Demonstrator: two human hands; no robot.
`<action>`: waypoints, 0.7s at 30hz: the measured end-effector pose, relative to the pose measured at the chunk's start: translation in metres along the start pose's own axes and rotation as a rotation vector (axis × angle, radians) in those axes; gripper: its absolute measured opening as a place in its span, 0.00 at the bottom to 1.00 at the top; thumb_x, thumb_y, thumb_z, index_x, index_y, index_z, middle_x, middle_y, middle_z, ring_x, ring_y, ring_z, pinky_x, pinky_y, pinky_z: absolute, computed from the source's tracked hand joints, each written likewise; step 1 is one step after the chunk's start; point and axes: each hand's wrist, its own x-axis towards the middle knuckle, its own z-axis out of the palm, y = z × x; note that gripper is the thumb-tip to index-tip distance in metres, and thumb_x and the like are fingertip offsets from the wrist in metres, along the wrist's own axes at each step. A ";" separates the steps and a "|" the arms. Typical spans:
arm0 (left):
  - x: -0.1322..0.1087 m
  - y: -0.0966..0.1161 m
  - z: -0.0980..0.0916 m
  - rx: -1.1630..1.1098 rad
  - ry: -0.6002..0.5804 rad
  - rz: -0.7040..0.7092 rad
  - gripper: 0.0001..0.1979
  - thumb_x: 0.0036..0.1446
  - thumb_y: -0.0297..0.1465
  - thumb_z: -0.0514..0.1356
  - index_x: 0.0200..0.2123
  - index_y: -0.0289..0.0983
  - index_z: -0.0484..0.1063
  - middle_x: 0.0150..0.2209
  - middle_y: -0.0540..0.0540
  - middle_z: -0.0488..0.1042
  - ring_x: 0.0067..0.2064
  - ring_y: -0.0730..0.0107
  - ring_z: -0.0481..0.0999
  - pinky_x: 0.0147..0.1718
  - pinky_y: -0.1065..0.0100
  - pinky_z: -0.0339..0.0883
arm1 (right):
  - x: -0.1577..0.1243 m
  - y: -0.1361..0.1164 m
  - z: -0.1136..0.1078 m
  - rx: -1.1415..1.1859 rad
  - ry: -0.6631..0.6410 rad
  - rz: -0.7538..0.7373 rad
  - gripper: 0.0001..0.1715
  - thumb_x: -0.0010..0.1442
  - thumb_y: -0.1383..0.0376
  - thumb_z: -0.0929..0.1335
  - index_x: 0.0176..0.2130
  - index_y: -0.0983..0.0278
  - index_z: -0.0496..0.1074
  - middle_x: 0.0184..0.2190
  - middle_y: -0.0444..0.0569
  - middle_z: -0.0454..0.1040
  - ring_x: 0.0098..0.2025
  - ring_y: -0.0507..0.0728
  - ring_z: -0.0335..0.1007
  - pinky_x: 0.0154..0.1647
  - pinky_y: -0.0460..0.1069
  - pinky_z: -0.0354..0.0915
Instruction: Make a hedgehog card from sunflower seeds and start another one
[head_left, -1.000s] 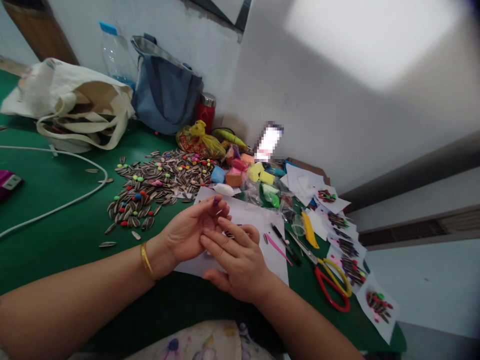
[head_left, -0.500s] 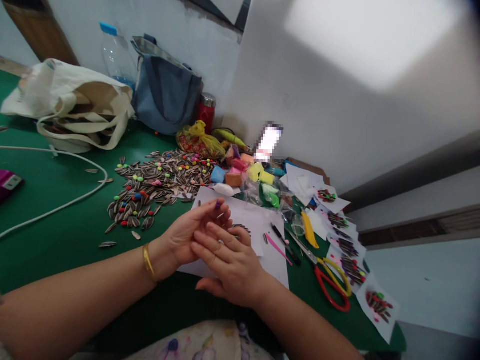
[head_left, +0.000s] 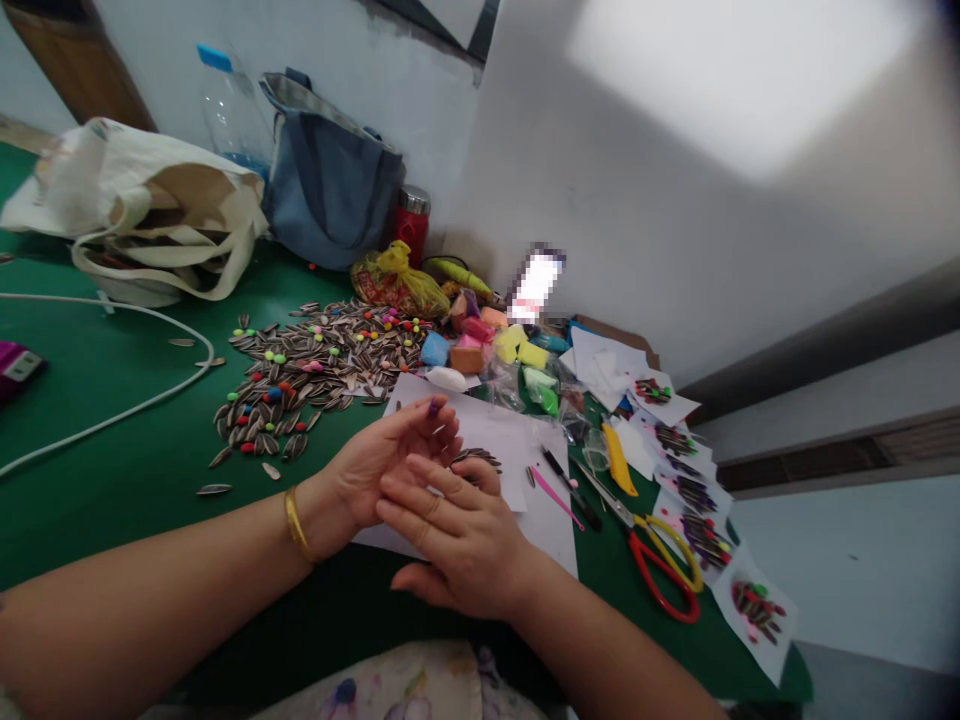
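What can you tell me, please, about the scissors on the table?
The scissors have grey, metallic-looking blades and two large looped handles, one red and one yellow, apparently plastic. They lie flat on the green table, right of the white paper, blades pointing away from the person and leftward, beside a yellow tool. No hand touches them.

The left hand (head_left: 390,460) was turned palm up, fingers loosely bent, a purple dab (head_left: 434,406) near one fingertip, while the right hand (head_left: 469,535) laid its fingers across that palm. Beyond them, sunflower seeds (head_left: 484,459) clustered on white paper (head_left: 556,545) near a pink modelling tool (head_left: 557,497) and black pen (head_left: 572,490); farther right, red-and-yellow-handled scissors (head_left: 632,520) lay near a yellow utility knife (head_left: 619,460) on the green table (head_left: 135,490)
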 end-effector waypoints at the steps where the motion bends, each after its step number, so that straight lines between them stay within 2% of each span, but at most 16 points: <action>1: 0.000 0.000 0.000 0.006 0.011 0.000 0.05 0.61 0.27 0.60 0.34 0.36 0.76 0.31 0.47 0.79 0.35 0.70 0.80 0.38 0.69 0.75 | 0.000 0.000 0.000 -0.013 -0.003 0.022 0.33 0.67 0.46 0.60 0.62 0.62 0.65 0.61 0.49 0.67 0.70 0.60 0.48 0.66 0.58 0.51; 4: 0.000 0.001 0.001 0.007 0.003 0.020 0.05 0.61 0.26 0.59 0.36 0.36 0.76 0.33 0.46 0.79 0.37 0.69 0.80 0.39 0.68 0.75 | 0.000 0.000 0.000 -0.012 0.021 0.090 0.31 0.68 0.48 0.59 0.60 0.63 0.68 0.61 0.49 0.68 0.70 0.60 0.48 0.67 0.58 0.50; 6: -0.001 0.001 0.002 -0.010 -0.002 0.023 0.05 0.61 0.26 0.59 0.35 0.36 0.75 0.33 0.47 0.79 0.37 0.68 0.80 0.40 0.67 0.76 | 0.001 0.000 0.000 0.012 0.015 0.053 0.27 0.69 0.51 0.60 0.59 0.61 0.68 0.60 0.46 0.69 0.70 0.59 0.48 0.66 0.57 0.50; 9: -0.001 -0.001 0.004 0.007 0.050 0.004 0.05 0.61 0.27 0.59 0.33 0.36 0.75 0.31 0.47 0.78 0.34 0.70 0.80 0.36 0.70 0.76 | 0.001 0.001 0.001 0.010 -0.008 0.032 0.24 0.69 0.59 0.61 0.61 0.61 0.66 0.63 0.44 0.66 0.70 0.59 0.48 0.66 0.58 0.51; 11: -0.001 -0.003 0.004 0.031 0.077 -0.001 0.05 0.61 0.27 0.60 0.33 0.36 0.75 0.31 0.47 0.78 0.33 0.71 0.79 0.34 0.72 0.75 | 0.000 0.002 0.002 0.004 0.023 0.062 0.22 0.68 0.64 0.61 0.60 0.60 0.67 0.62 0.42 0.67 0.68 0.58 0.52 0.65 0.57 0.53; 16: -0.002 -0.012 0.000 0.039 0.011 -0.040 0.05 0.61 0.27 0.59 0.36 0.35 0.76 0.33 0.45 0.78 0.34 0.71 0.79 0.31 0.75 0.73 | -0.002 0.002 0.006 0.028 0.148 0.128 0.18 0.69 0.66 0.62 0.54 0.55 0.72 0.51 0.37 0.77 0.55 0.55 0.67 0.58 0.53 0.60; 18: -0.003 -0.015 -0.003 0.049 -0.029 -0.041 0.05 0.62 0.26 0.58 0.37 0.35 0.76 0.33 0.44 0.77 0.34 0.72 0.78 0.31 0.77 0.72 | -0.002 0.002 0.008 0.036 0.186 0.134 0.15 0.67 0.66 0.65 0.51 0.55 0.74 0.46 0.38 0.79 0.50 0.55 0.70 0.55 0.54 0.61; 21: -0.002 -0.015 -0.005 0.070 -0.086 -0.011 0.07 0.62 0.25 0.57 0.39 0.34 0.75 0.34 0.43 0.77 0.36 0.72 0.78 0.36 0.75 0.72 | -0.002 0.005 0.004 0.082 0.265 0.150 0.11 0.64 0.67 0.68 0.45 0.55 0.75 0.41 0.38 0.80 0.46 0.54 0.71 0.52 0.54 0.62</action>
